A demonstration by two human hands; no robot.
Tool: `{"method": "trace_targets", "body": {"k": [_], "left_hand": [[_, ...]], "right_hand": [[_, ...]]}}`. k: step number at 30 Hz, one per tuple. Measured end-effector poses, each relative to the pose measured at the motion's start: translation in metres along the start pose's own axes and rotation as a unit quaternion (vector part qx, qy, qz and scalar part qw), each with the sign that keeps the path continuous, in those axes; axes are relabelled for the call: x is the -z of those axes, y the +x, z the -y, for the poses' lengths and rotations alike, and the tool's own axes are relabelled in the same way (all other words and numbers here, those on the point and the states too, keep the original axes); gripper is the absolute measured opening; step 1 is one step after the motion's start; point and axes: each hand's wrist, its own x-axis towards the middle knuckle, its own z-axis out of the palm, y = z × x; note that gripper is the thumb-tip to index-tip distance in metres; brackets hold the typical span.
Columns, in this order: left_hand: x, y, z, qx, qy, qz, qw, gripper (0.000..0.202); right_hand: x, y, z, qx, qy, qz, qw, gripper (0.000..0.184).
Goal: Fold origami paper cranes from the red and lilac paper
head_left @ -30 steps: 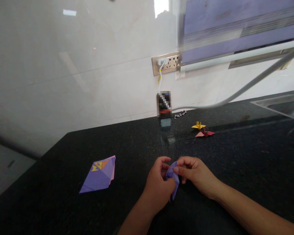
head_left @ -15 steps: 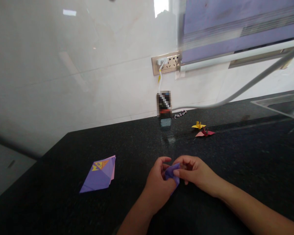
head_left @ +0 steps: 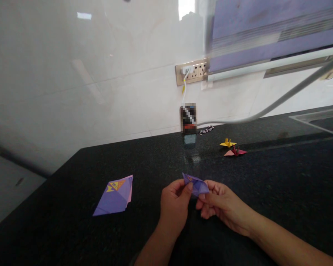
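Note:
A small piece of folded purple origami paper (head_left: 197, 186) is held up between both hands above the dark counter. My left hand (head_left: 175, 201) pinches its left side, thumb on the near face. On the right edge, my right hand (head_left: 218, 201) grips it between thumb and fingers, with the other fingers curled below. The paper has a pointed tip at its upper left, and part of it is covered by the thumbs. To the left lies a stack of purple and pink paper sheets (head_left: 113, 199) with a yellow and orange pattern near its top.
Behind my right hand stand a yellow paper crane (head_left: 228, 143) and a red and pink one (head_left: 235, 152). A pixelated phone-like object (head_left: 189, 119) leans on the wall, cabled to a socket (head_left: 192, 71). A beaded strand (head_left: 207, 130) lies beside it. A grey hose (head_left: 280, 99) crosses at right.
The purple paper has been raised slightly and turned, so its tip now points up and left. Both hands have shifted their grip on it. The view has moved slightly.

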Motion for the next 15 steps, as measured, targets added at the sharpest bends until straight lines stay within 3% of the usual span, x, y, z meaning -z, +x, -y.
{"method": "trace_targets", "body": {"k": [3,8,15], "left_hand": [[0.0017,0.0003,0.0013,0.021,0.008,-0.006,1.000,0.020],[0.0033,0.0003,0.0048,0.018,0.014,0.014,1.000,0.022],[0.0028,-0.0014,0.0073,0.012,0.005,0.043,0.999,0.019]], "right_hand": [[0.0002,-0.0003,-0.0001,0.046,-0.065,-0.010,0.997,0.020],[0.0036,0.0025,0.0040,0.153,-0.071,-0.102,0.980,0.022],[0.0075,0.0060,0.0035,0.113,-0.079,-0.094,0.986,0.022]]}}
